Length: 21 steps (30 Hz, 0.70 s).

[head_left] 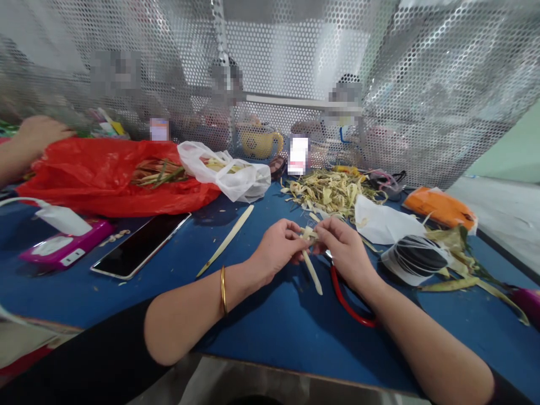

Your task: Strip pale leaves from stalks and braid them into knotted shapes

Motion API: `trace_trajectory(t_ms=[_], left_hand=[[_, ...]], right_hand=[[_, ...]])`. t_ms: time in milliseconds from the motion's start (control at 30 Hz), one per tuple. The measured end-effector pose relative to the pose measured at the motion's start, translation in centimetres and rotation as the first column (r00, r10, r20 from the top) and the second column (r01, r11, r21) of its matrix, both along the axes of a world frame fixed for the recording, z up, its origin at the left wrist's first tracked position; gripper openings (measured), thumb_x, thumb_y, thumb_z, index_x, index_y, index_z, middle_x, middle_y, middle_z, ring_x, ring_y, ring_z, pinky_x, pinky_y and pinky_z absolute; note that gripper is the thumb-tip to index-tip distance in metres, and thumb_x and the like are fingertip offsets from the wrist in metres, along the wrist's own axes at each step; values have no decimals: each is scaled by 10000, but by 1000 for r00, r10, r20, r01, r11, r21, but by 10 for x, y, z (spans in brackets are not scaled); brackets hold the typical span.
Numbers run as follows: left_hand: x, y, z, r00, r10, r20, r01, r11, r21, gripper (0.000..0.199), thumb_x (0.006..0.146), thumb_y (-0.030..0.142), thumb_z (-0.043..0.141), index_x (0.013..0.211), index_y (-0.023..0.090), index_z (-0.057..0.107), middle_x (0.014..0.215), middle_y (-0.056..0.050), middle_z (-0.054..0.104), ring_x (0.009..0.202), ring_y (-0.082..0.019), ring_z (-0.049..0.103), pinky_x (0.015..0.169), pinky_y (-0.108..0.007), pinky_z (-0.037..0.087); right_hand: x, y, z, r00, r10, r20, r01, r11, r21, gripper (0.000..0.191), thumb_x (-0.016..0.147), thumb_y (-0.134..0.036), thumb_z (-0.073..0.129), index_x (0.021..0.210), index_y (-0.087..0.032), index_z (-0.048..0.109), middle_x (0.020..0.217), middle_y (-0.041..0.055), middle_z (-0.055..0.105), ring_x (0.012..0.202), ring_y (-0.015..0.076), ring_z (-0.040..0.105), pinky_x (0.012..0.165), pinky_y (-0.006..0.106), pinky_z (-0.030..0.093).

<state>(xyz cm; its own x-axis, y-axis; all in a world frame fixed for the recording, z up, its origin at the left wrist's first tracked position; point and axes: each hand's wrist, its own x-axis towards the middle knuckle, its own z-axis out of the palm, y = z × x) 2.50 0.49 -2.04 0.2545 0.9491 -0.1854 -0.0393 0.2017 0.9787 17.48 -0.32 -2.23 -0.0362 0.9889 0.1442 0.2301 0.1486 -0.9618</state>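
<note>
My left hand [279,247] and my right hand [345,250] meet over the blue table, both with fingers pinched on a pale plant strip [313,274]. Its tail hangs down below the fingertips; the upper part looks folded or knotted between them, though the fingers partly hide it. Under my right wrist lies a red-handled tool [346,304], probably scissors, mostly covered by the hand. A longer pale strip [228,239] rests on the table left of my left hand. Just beyond both hands is a heap of dry, yellowish leaf strips [331,192].
A spool of clear line [415,260], white paper [386,219] and an orange packet [441,207] lie right. Leftward are a phone [141,246], purple power strip [67,244], red bag [93,174] and white bag [230,171]. Another person's hand [42,135] is far left. A perforated metal screen [295,67] stands behind.
</note>
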Motion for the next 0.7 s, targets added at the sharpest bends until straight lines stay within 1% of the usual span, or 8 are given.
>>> trace_trajectory(t_ms=[100, 200, 300, 367, 433, 500, 567, 700], left_hand=[[-1, 1, 1, 1000, 10, -9, -10, 1000, -4, 249, 774, 97, 661, 874, 184, 450, 553, 51, 590, 436, -89, 531, 430, -191, 443], [-1, 1, 0, 1000, -14, -21, 14, 1000, 10, 264, 767, 87, 657, 862, 191, 434, 589, 33, 623, 433, -87, 537, 426, -188, 437], [-1, 0, -3, 997, -60, -42, 62, 998, 30, 277, 750, 94, 669, 840, 197, 429, 592, 29, 630, 438, -93, 551, 419, -183, 425], [-1, 0, -4, 993, -98, -68, 100, 994, 39, 282, 733, 96, 678, 821, 199, 431, 584, 29, 629, 433, -94, 547, 416, -183, 424], [-2, 0, -4, 985, -148, -84, 151, 988, 30, 282, 715, 91, 678, 803, 200, 432, 579, 27, 634, 427, -94, 543, 420, -187, 431], [-2, 0, -4, 976, -204, -82, 204, 979, -3, 283, 700, 88, 679, 792, 200, 437, 575, 21, 641, 420, -95, 542, 428, -196, 442], [-3, 0, -3, 966, -248, -72, 244, 968, -56, 288, 684, 96, 692, 787, 199, 444, 574, 10, 650, 418, -100, 545, 433, -204, 448], [-5, -1, 1, 947, -319, -38, 312, 941, -131, 233, 660, 144, 714, 773, 179, 513, 594, -5, 658, 428, -92, 542, 441, -201, 450]], right_hand=[[-1, 0, 2, 998, 5, -56, -5, 1000, -5, 96, 805, -300, 562, 780, -208, 548, 616, -43, 576, 548, 138, 600, 565, 279, 484], [0, 0, 5, 999, -2, -52, 0, 999, -40, 168, 758, -327, 625, 848, -212, 542, 614, -61, 564, 463, 128, 565, 483, 267, 447], [2, 0, 8, 999, 20, 30, -18, 997, -70, 202, 797, -398, 590, 820, -198, 578, 519, -66, 520, 409, 111, 486, 445, 251, 385], [5, 0, 10, 992, 41, 117, -34, 998, -61, 300, 841, -460, 534, 738, -188, 605, 456, -63, 466, 402, 101, 425, 438, 245, 335], [8, 1, 11, 977, 65, 201, -57, 997, -43, 350, 821, -485, 566, 653, -182, 607, 457, -52, 464, 438, 98, 405, 447, 241, 309], [10, 2, 10, 963, 99, 251, -90, 995, -46, 317, 756, -451, 647, 607, -174, 608, 505, -38, 515, 491, 100, 421, 467, 236, 312], [13, 3, 10, 956, 150, 253, -132, 987, -89, 247, 712, -391, 680, 620, -166, 632, 537, -29, 557, 525, 107, 450, 492, 235, 334], [13, 2, 13, 960, 224, 166, -183, 956, -229, 174, 672, -327, 678, 653, -157, 646, 529, -25, 573, 516, 111, 481, 495, 234, 356]])
